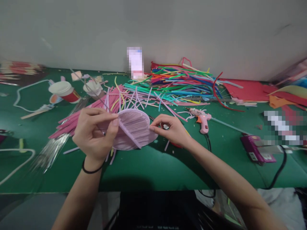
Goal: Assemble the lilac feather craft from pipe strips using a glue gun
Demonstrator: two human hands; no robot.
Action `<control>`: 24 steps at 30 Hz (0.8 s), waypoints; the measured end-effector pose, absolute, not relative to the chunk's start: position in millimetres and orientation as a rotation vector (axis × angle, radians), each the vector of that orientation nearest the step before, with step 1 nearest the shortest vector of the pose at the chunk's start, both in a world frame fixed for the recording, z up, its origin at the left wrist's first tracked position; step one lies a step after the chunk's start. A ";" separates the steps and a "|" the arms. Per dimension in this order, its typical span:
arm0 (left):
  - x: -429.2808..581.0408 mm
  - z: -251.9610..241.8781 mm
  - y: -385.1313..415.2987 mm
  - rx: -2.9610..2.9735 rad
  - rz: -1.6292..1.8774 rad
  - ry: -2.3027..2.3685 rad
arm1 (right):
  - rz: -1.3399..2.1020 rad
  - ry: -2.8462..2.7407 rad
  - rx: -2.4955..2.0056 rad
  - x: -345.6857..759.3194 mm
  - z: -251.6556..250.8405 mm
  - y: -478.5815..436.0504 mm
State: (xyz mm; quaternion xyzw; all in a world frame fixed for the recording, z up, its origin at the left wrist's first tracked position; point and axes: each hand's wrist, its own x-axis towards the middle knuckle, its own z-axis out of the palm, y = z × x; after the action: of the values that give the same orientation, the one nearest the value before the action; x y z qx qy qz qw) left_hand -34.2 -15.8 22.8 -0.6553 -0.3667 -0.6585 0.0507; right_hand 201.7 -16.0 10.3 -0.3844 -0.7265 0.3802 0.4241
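Note:
Between my hands, above the table, is a flat rounded lilac piece (131, 132) made of fuzzy pipe-cleaner rows with a thicker rim. A lilac strip (129, 134) runs diagonally across its face. My left hand (96, 131), a black band on its wrist, pinches the piece and the strip's upper end at the left edge. A thin dark wire (93, 91) slants up and left from behind those fingers. At the right edge, my right hand (171, 129) pinches the rim between thumb and forefinger. Something red lies partly hidden beneath that hand.
Pink pipe cleaners (69, 123) and a multicoloured heap (182, 84) lie behind my hands. A pink glue gun (203, 119) rests to the right, near a purple power strip (255, 148). Cups (63, 91), a wire bundle (54, 153) and red felt sheets (244, 91) are around.

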 end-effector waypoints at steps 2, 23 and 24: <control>-34.0 22.3 -15.6 -1.994 -1.988 -1.136 | 0.930 -1.835 -0.946 200.5 12.3 -15.7; -31.4 21.2 -15.9 -1.954 -2.002 -1.073 | 0.813 -1.896 -0.893 198.4 13.5 -19.8; -30.5 22.6 -16.7 -1.959 -2.045 -1.061 | 0.810 -1.889 -0.900 198.5 13.2 -20.0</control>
State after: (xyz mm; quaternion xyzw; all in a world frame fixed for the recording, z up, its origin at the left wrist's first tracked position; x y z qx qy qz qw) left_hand -30.5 -16.7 22.6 -0.6466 -0.3501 -0.6752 0.0587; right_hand 198.5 -20.0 13.2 -0.3612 -0.7586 0.3253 0.4339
